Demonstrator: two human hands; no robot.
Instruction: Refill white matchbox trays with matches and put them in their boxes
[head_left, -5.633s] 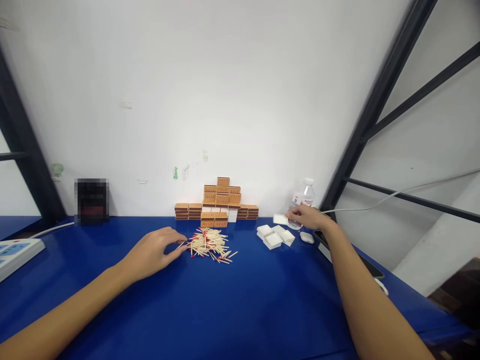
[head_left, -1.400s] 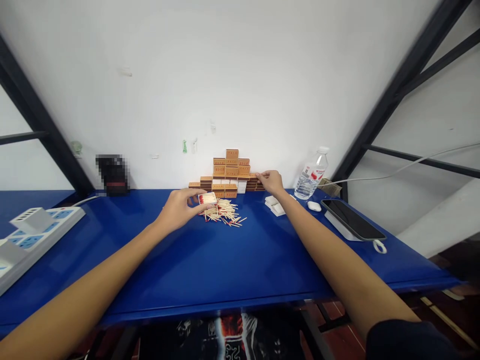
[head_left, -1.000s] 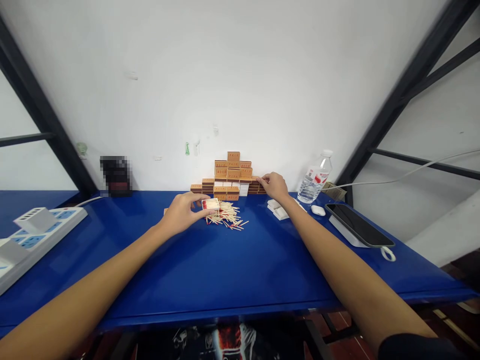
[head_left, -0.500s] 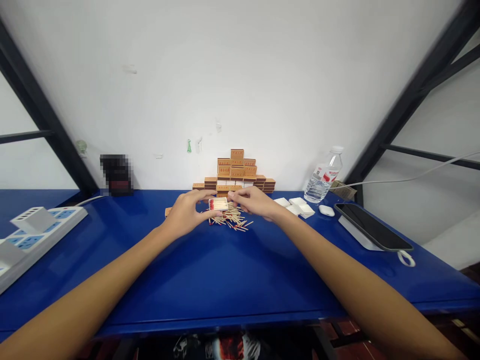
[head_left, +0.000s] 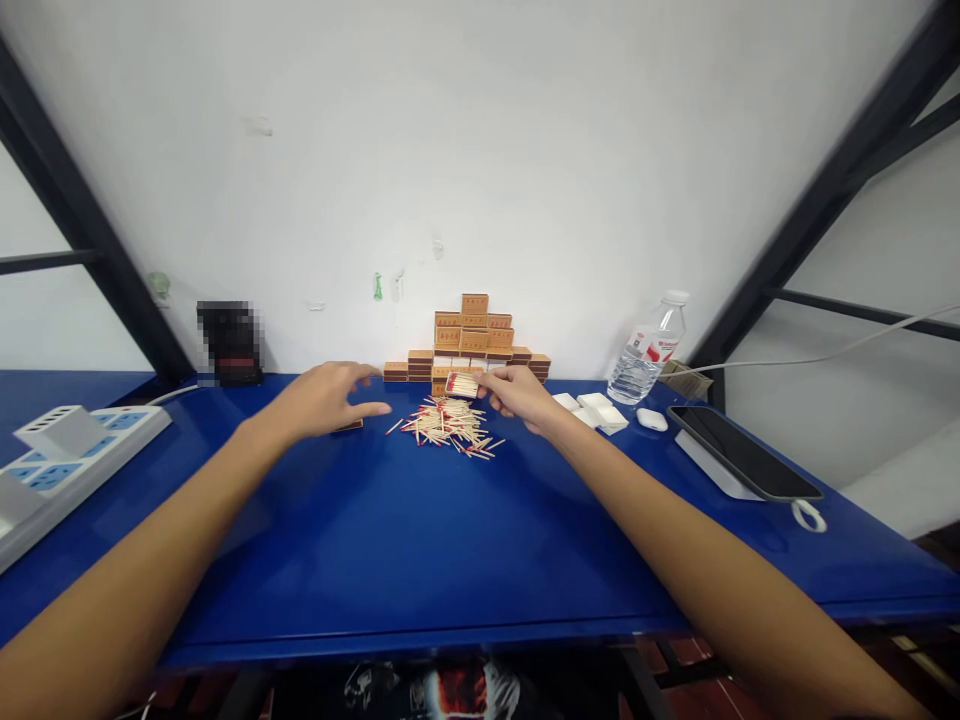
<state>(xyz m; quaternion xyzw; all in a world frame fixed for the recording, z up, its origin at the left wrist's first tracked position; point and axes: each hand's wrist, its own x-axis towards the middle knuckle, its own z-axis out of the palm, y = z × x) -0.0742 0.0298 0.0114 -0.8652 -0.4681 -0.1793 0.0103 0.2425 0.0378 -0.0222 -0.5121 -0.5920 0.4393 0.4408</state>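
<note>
Between the thumb and fingers of my right hand (head_left: 517,392) is a small white matchbox tray (head_left: 462,385) filled with red-tipped matches. It is held above the far side of a loose heap of matches (head_left: 448,424) on the blue table. My left hand (head_left: 330,398) is open, thumb and fingers apart, to the left of the heap. Under it, a matchbox sleeve (head_left: 349,425) lies on the table, mostly hidden by the hand. Behind the heap, orange-brown matchboxes (head_left: 474,342) stand stacked in a stepped pile against the wall.
Several white trays (head_left: 600,410) lie right of the heap, near a water bottle (head_left: 651,350), a white case (head_left: 652,420) and a phone (head_left: 739,452). A power strip (head_left: 90,465) lies at the left, with a black pixelated object (head_left: 229,343) behind it.
My left hand has let go of the match-filled tray and moved left, opening out. The tray, now in my right hand, has shifted slightly right and back, uncovering more of the match heap.
</note>
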